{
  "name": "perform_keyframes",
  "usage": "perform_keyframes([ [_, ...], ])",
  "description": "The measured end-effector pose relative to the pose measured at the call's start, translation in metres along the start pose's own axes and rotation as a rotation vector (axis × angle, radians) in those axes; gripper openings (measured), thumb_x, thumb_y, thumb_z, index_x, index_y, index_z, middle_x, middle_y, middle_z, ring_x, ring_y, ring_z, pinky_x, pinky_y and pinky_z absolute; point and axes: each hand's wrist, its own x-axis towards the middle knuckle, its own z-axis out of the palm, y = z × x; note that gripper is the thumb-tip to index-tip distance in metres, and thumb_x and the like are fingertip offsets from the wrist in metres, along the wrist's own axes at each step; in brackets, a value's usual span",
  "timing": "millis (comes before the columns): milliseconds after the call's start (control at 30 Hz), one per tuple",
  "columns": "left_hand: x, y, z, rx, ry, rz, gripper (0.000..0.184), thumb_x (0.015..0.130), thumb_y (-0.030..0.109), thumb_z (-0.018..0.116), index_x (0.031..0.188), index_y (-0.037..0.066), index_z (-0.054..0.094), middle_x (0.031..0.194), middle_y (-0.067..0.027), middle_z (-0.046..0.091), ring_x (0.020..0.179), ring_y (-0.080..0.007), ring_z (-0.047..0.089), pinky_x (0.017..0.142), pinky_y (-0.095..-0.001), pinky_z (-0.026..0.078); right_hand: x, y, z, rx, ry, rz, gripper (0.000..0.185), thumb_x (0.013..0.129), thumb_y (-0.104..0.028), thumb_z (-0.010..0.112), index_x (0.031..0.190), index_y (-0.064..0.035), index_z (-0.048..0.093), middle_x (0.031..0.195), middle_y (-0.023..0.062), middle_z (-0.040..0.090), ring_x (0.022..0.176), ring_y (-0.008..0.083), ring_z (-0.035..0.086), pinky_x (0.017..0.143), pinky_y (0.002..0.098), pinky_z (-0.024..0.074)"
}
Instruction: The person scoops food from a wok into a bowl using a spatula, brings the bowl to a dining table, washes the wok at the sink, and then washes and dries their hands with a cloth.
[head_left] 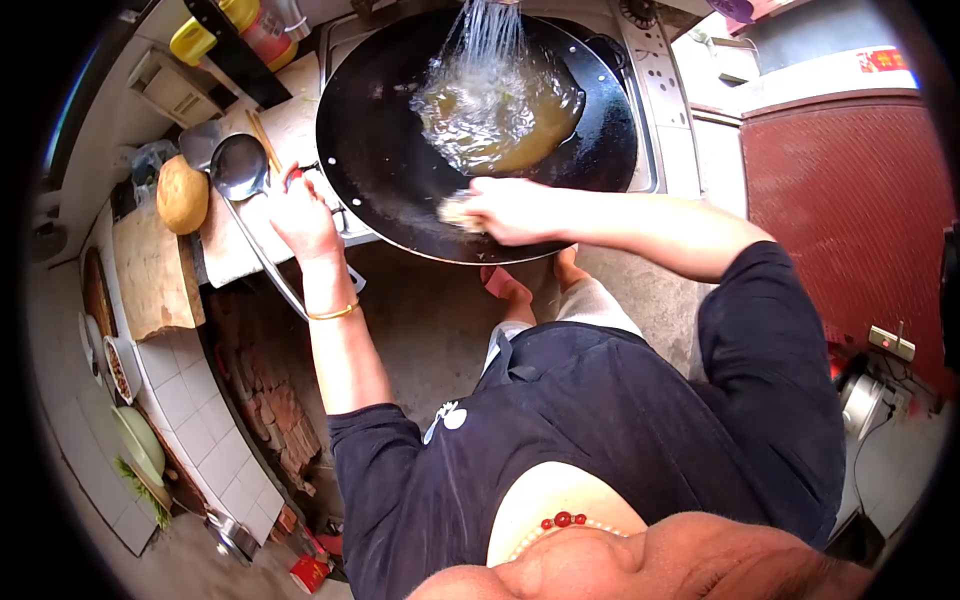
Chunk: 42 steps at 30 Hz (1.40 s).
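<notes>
The right hand's grip (pixel 508 212) is pinching a pale scrubber (pixel 458 213) on the big black wok (pixel 380 120).
The scrubber is sitting on the wok's near side, poking out left of the right hand; blur is hiding its long axis. Water (pixel 500 135) is pooling ahead of it, farther from the body. The left hand (pixel 305 220) is sitting farther away, by the wok's left side; I cannot tell if it is holding on.

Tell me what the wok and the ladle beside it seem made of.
Wok: probably iron or steel, judging by its blackened surface, glossy where wet.

Ladle: likely stainless steel, smooth and polished, given its silvery sheen and bright reflections.
</notes>
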Motion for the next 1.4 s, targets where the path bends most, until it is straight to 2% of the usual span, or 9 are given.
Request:
perform_keyframes([
  [67,0.003,-0.004,-0.003,-0.001,-0.004,-0.011,0.022,0.086,0.002,0.044,0.105,-0.005,0.055,0.064,0.0016,0.047,0.048,-0.0034,0.039,0.042,-0.0174,0.031,-0.03,0.05,-0.007,-0.166,-0.043,0.01,0.025,0.073,-0.012,0.054,0.095,-0.0152,0.064,0.088,0.0184,0.054,0.085,0.0353,0.056,0.074,0.0427,0.0458],
  [200,-0.004,0.009,-0.002,-0.025,-0.019,-0.016,0.023,0.088,0.002,0.042,0.106,-0.005,0.053,0.064,0.0017,0.046,0.048,-0.0032,0.038,0.043,-0.0167,0.031,-0.058,0.111,-0.047,-0.431,-0.064,0.171,0.028,0.073,-0.009,0.053,0.098,-0.0134,0.065,0.095,0.0153,0.055,0.096,0.032,0.053,0.083,0.0392,0.0449],
  [467,-0.005,0.008,-0.002,-0.028,0.02,-0.019,0.021,0.09,0.005,0.042,0.105,-0.003,0.053,0.067,0.0018,0.044,0.05,-0.0032,0.037,0.044,-0.0164,0.031,0.017,0.195,-0.08,-0.828,0.226,-0.013,0.018,0.075,-0.01,0.05,0.087,-0.0041,0.061,0.099,0.0111,0.054,0.097,0.0272,0.052,0.082,0.0355,0.0459],
  [567,-0.005,0.012,0.0,0.012,0.001,-0.018,0.021,0.09,0.005,0.04,0.107,-0.002,0.051,0.067,0.0021,0.042,0.05,-0.0033,0.036,0.044,-0.0164,0.031,0.047,0.179,-0.067,-0.725,0.245,0.136,0.019,0.075,-0.01,0.05,0.089,-0.0045,0.061,0.105,0.0129,0.052,0.098,0.0279,0.051,0.083,0.0375,0.045],
  [800,-0.009,0.022,0.007,0.044,0.008,-0.076,0.023,0.09,0.006,0.04,0.109,-0.001,0.05,0.065,0.0039,0.04,0.046,-0.0025,0.033,0.04,-0.0162,0.028,0.019,0.195,-0.082,-0.614,0.06,-0.175,0.02,0.074,-0.015,0.052,0.089,-0.0066,0.063,0.094,0.0111,0.056,0.089,0.028,0.056,0.075,0.0387,0.0482],
  [900,-0.01,0.024,0.009,0.065,0.03,-0.089,0.024,0.088,0.006,0.04,0.11,0.0,0.05,0.066,0.0043,0.04,0.047,-0.0022,0.033,0.041,-0.0158,0.028,0.042,0.199,-0.104,-0.736,0.3,-0.08,0.017,0.071,-0.014,0.056,0.085,-0.0057,0.062,0.09,0.0115,0.056,0.09,0.0273,0.057,0.076,0.0382,0.0489],
  [1067,-0.01,0.022,0.008,0.046,0.04,-0.117,0.026,0.088,0.006,0.04,0.111,0.0,0.051,0.066,0.0043,0.041,0.047,-0.0019,0.033,0.041,-0.016,0.028,0.093,0.176,-0.165,-0.451,0.311,0.364,0.039,0.069,-0.012,0.059,0.105,-0.001,0.05,0.097,0.0207,0.06,0.091,0.035,0.059,0.073,0.043,0.0496],
  [1200,-0.011,0.023,0.009,0.091,0.048,-0.102,0.028,0.088,0.006,0.04,0.112,-0.001,0.051,0.063,0.0049,0.039,0.046,-0.0018,0.032,0.041,-0.0165,0.026,0.123,0.169,-0.216,-0.555,0.26,0.382,0.028,0.065,-0.013,0.061,0.09,-0.0006,0.063,0.092,0.0166,0.064,0.086,0.0305,0.062,0.074,0.0411,0.0504],
  [1400,-0.012,0.024,0.011,0.079,0.074,-0.111,0.027,0.088,0.007,0.042,0.111,-0.001,0.052,0.062,0.004,0.038,0.048,-0.003,0.033,0.041,-0.0169,0.029,0.139,0.189,-0.204,-0.424,0.425,0.357,0.035,0.07,-0.016,0.059,0.101,0.0005,0.057,0.096,0.0197,0.062,0.091,0.0331,0.06,0.077,0.0424,0.0491],
])
